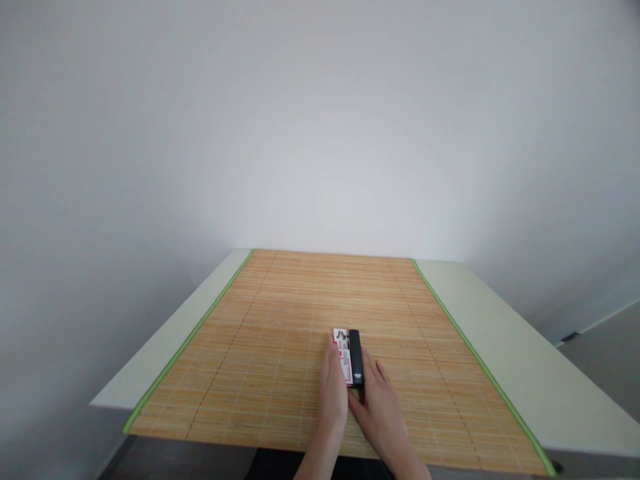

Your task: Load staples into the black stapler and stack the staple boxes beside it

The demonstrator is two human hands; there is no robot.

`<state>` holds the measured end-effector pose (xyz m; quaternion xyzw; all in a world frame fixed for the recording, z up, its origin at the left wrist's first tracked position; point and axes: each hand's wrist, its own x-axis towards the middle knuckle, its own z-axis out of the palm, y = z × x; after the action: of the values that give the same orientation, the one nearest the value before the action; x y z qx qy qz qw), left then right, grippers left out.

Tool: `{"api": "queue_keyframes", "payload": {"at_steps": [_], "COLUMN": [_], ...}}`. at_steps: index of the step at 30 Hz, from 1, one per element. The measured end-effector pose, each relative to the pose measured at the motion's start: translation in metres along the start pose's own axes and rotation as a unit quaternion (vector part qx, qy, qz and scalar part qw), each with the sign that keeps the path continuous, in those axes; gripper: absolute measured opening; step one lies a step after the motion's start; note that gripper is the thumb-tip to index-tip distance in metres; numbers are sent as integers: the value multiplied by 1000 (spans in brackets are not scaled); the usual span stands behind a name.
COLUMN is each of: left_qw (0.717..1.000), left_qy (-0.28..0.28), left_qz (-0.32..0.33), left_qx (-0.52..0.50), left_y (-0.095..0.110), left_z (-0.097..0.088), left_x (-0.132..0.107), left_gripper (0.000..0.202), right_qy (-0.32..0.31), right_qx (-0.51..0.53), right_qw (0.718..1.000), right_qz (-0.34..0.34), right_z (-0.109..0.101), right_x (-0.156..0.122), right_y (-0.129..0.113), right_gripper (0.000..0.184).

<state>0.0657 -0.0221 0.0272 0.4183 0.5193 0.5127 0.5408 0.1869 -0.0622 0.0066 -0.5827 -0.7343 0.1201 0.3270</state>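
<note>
A black stapler (355, 360) lies lengthwise on the bamboo mat (310, 293), its far end pointing away from me. Along its left side are small white boxes with red markings, a farther one (340, 335) with a dark printed picture and a nearer one (347, 367). My left hand (333, 390) rests on edge against the boxes' left side, fingers stretched out and partly covering them. My right hand (379, 400) lies along the stapler's right side with fingers extended and thumb spread toward its near end. Stapler and boxes sit side by side between both hands.
The mat has green edging (480, 360) and covers the middle of a white table (505, 347). Behind the table rises a plain white wall (330, 133). The mat's front edge hangs near my dark-clothed lap (275, 465).
</note>
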Motion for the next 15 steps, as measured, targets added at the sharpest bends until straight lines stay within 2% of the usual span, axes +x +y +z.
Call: {"api": "queue_keyframes", "payload": {"at_steps": [5, 9, 12, 15], "left_qw": [999, 1000, 1000, 998], "left_qy": [-5, -3, -18, -64], "left_qz": [-5, -9, 2, 7], "left_qx": [-45, -12, -1, 14], "left_y": [-4, -6, -1, 10], "left_z": [-6, -5, 9, 34], "left_x": [-9, -11, -13, -14], "left_gripper": [58, 60, 61, 58], "right_qy": [-9, -17, -17, -15], "right_qx": [-6, 9, 28, 34], "right_qw": [1000, 1000, 999, 999], "right_qz": [13, 11, 12, 25], "right_z": [0, -5, -20, -45], "right_x": [1, 3, 4, 2], "right_y": [-2, 1, 13, 36], "right_gripper": [87, 82, 80, 78]}}
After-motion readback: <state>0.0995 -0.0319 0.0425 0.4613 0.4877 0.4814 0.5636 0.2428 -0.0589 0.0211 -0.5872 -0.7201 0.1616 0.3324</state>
